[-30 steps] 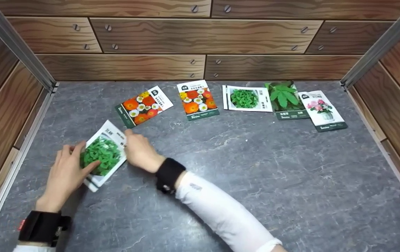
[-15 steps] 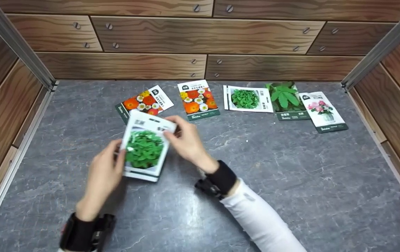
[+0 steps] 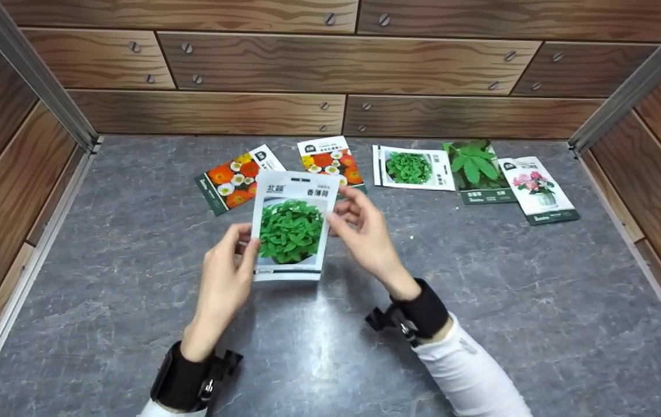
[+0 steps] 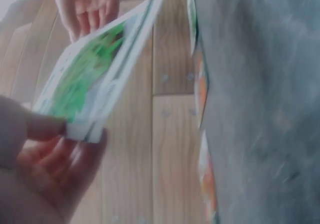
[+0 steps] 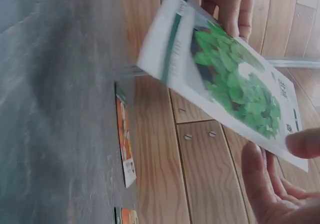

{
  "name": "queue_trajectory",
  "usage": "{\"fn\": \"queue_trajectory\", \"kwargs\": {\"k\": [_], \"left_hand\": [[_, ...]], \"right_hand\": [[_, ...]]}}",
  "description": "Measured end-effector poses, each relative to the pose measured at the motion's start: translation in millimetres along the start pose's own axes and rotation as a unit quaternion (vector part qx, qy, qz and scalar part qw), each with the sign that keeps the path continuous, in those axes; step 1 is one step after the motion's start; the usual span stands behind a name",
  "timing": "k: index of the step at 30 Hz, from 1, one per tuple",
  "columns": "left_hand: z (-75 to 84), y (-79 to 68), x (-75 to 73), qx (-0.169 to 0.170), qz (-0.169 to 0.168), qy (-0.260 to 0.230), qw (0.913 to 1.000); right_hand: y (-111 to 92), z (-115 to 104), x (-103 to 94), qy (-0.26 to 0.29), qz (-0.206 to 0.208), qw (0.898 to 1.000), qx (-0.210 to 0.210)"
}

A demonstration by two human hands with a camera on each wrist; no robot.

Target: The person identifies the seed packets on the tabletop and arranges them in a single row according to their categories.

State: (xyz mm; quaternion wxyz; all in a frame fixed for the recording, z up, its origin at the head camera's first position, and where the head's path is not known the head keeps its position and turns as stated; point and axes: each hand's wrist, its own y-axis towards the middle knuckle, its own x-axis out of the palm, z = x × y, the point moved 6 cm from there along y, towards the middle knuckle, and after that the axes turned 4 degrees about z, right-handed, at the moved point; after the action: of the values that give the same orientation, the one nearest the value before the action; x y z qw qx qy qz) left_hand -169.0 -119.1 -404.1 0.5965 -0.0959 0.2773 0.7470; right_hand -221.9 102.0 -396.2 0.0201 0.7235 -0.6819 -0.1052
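Note:
A white seed packet [image 3: 291, 229] with a green leafy plant picture is held up off the tabletop, its front towards the head camera. My left hand [image 3: 227, 271] pinches its lower left edge, thumb on the front and fingers behind, as the left wrist view also shows at the packet's corner [image 4: 82, 130]. At the upper right edge is my right hand [image 3: 370, 236]. In the right wrist view its thumb [image 5: 304, 143] lies over the packet's front near a corner, with the fingers curled underneath.
Along the back of the grey tabletop [image 3: 481, 301] lie two orange-flower packets [image 3: 232, 184] [image 3: 336, 168], partly behind the held one. Further right are another green leafy packet [image 3: 410, 167], a dark green leaf packet [image 3: 474, 168] and a pink-flower packet [image 3: 540, 191]. Wood-patterned walls [image 3: 261, 113] enclose the table.
The packet has been lifted from the left side of the table, moved right and turned upright. Both hands moved right with it; the right thumb and fingers now take its right edge.

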Motion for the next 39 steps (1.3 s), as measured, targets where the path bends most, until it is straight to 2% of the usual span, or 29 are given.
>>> {"fn": "queue_trajectory", "kwargs": {"k": [3, 7, 10, 16, 22, 25, 33, 37, 39], "left_hand": [[1.6, -2.9, 3.2, 0.000, 0.016, -0.018, 0.9997], [-0.3, -7.1, 12.0, -0.006, 0.007, -0.028, 0.9996], [-3.4, -10.7, 18.5, -0.012, 0.002, -0.018, 0.9998], [-7.6, -12.8, 20.6, -0.022, 0.000, 0.001, 0.9998], [-13.5, -13.7, 24.4, -0.030, -0.027, 0.043, 0.9983], [-14.4, -14.3, 25.0, -0.024, -0.032, 0.069, 0.9968], [-20.6, -12.9, 22.9, -0.054, -0.052, 0.113, 0.9908], [-24.8, -11.7, 20.7, -0.061, -0.062, 0.133, 0.9873], [-26.9, -11.4, 19.0, -0.065, -0.072, 0.144, 0.9848]], "right_hand": [[-9, 4, 0.2, -0.044, -0.041, 0.998, 0.001], [-17, 13, 3.2, -0.111, -0.075, 0.991, -0.003], [-19, 19, 4.4, -0.145, -0.079, 0.986, -0.003], [-21, 23, 7.6, -0.203, -0.084, 0.976, -0.003], [-24, 26, 11.4, -0.282, -0.098, 0.954, -0.025], [-27, 26, 14.0, -0.299, -0.104, 0.948, -0.037], [-34, 23, 23.4, -0.308, -0.089, 0.943, -0.092], [-39, 24, 29.5, -0.324, -0.112, 0.935, -0.087], [-40, 27, 32.5, -0.341, -0.135, 0.928, -0.073]]}}
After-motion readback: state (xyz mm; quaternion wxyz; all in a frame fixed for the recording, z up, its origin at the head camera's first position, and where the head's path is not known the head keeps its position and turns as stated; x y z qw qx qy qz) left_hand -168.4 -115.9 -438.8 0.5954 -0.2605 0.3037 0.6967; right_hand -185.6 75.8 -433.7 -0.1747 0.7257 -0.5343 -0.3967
